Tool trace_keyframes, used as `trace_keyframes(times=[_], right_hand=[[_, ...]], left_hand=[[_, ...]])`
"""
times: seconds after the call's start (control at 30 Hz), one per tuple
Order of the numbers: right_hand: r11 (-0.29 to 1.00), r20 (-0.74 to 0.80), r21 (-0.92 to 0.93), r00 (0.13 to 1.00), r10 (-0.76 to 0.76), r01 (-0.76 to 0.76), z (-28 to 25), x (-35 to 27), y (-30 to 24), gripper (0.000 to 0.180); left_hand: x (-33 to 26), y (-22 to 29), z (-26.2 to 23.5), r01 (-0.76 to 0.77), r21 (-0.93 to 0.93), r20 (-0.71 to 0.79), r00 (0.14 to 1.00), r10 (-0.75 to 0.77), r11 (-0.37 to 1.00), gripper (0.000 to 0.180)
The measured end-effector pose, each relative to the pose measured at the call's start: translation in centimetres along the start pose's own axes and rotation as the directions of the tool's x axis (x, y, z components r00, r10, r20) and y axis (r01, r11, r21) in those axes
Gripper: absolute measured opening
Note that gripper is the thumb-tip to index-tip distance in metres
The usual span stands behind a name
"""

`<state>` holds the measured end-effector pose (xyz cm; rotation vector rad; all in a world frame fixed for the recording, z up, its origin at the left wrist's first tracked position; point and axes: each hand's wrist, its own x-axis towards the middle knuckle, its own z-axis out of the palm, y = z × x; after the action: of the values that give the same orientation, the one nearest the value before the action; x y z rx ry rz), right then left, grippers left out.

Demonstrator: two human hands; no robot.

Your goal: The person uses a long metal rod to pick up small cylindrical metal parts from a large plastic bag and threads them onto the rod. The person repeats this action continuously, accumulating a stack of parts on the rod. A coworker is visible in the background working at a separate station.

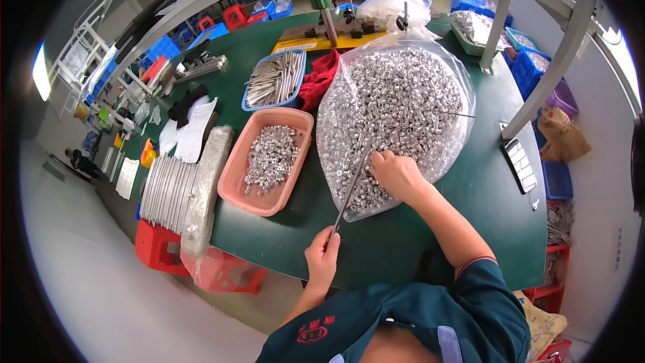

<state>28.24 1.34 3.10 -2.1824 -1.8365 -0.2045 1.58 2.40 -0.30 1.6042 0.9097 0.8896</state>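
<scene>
In my left hand [321, 259], near the table's front edge, the fingers are closed round the lower end of a thin dark metal rod [351, 187]. The rod slants up and away, over the near left part of a large clear plastic bag [465, 84]. Small silvery metal sleeves [413, 87] fill this bag. My right hand [401, 177] rests on the sleeves just right of the rod, its fingers curled together; whatever is between the fingertips is hidden. A second thin rod [450, 113] lies across the sleeves at the right.
Left of the bag stands a pink basket [227, 191] with more sleeves. Behind it a blue tray [300, 87] holds metal pins, beside a red cloth [319, 81]. A wrapped bundle [208, 188] and long rods [166, 191] lie left. A phone [519, 165] lies right, near a shelf post [557, 60].
</scene>
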Motion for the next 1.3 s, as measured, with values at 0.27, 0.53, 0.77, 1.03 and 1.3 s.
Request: trace_keyframes(times=[0.27, 0.53, 0.77, 1.03, 1.3], right_hand=[[0.439, 0.115, 0.869, 0.957, 0.266, -0.227, -1.3, 1.6, 2.3, 0.021], [-0.87, 0.556, 0.394, 0.831, -0.03, -0.295, -1.1, 2.4, 4.9, 0.015], [-0.842, 0.569, 0.442, 0.823, -0.002, -0.308, -2.8, 2.0, 4.0, 0.015], [-0.645, 0.453, 0.713, 0.883, 0.124, -0.275, -3.8, 1.5, 2.6, 0.015], [-0.595, 0.384, 0.79, 0.877, 0.29, -0.15, -3.9, 1.6, 0.4, 0.016]], left_hand=[[-0.3, -0.4, 0.0, -0.001, 0.027, 0.016, 1.0, 0.0, 1.0, 0.021], [-0.2, 0.2, 0.2, 0.013, 0.042, 0.039, 0.999, -0.014, 0.999, 0.019], [0.1, 0.2, 0.2, 0.03, 0.102, 0.027, 0.999, -0.033, 0.994, 0.021], [0.2, 0.7, 0.3, -0.011, 0.147, 0.029, 1.0, 0.007, 0.989, 0.02], [-0.1, 0.5, 0.3, 0.007, 0.113, 0.028, 1.0, -0.01, 0.994, 0.02]])
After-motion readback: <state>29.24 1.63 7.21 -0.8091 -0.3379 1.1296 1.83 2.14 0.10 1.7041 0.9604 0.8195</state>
